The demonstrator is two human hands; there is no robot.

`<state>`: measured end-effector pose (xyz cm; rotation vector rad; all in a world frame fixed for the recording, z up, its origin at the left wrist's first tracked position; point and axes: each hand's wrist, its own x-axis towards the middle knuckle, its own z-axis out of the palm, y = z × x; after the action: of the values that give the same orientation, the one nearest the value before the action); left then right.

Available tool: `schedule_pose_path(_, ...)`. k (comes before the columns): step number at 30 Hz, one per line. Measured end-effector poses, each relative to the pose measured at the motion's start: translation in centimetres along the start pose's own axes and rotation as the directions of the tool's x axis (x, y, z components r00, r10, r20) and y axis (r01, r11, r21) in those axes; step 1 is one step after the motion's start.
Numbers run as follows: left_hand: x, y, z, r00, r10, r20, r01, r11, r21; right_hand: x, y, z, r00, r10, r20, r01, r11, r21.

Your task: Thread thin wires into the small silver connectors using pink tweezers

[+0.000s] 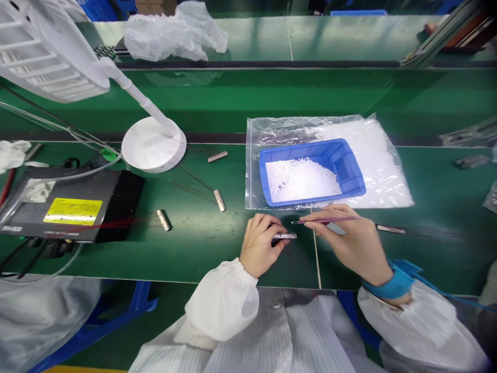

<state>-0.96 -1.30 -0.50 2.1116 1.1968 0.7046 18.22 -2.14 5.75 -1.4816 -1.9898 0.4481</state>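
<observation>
My left hand [261, 246] grips a small silver-and-black wire connector [284, 235] at the front of the green work mat [202, 259], with fine wires trailing down from it. My right hand [347, 241] holds slim purple tweezers [324, 220], their tips close to the connector but apart from it. Another connector [390, 229] lies just past my right hand. Several more with thin dark wires rest to the left: one [163, 220], one [219, 200] and one [217, 156]. A blue wrist strap [389, 285] circles my right wrist.
A blue tray [310, 173] of white granules sits on a clear plastic bag [382, 171] ahead of my hands. A white desk lamp [153, 144] and a black device with a yellow label [72, 210] stand to the left. Plastic wrap lies on the far shelf.
</observation>
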Motion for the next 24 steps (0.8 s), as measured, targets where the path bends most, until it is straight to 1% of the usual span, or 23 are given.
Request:
schedule_pose_path(3,0.0,0.0,0.2,1.0,-0.008,-0.008,0.008,1.0,0.005,-0.8,0.3,1.1,0.999,-0.009,0.048,0.008,1.0,0.007)
schedule_pose_path(7,0.1,0.1,0.3,1.0,-0.012,-0.017,0.012,1.0,0.012,-1.4,0.4,1.8,0.999,-0.004,0.047,0.004,1.0,-0.004)
schedule_pose_path(18,0.2,0.2,0.0,0.999,-0.036,0.014,0.036,0.999,0.013,-1.8,0.4,2.3,0.998,-0.042,0.049,0.041,0.999,0.021)
schedule_pose_path(24,0.2,0.3,0.0,0.999,-0.039,0.014,0.039,0.999,0.012,-1.9,0.3,1.7,0.998,-0.034,0.055,0.034,0.999,-0.002)
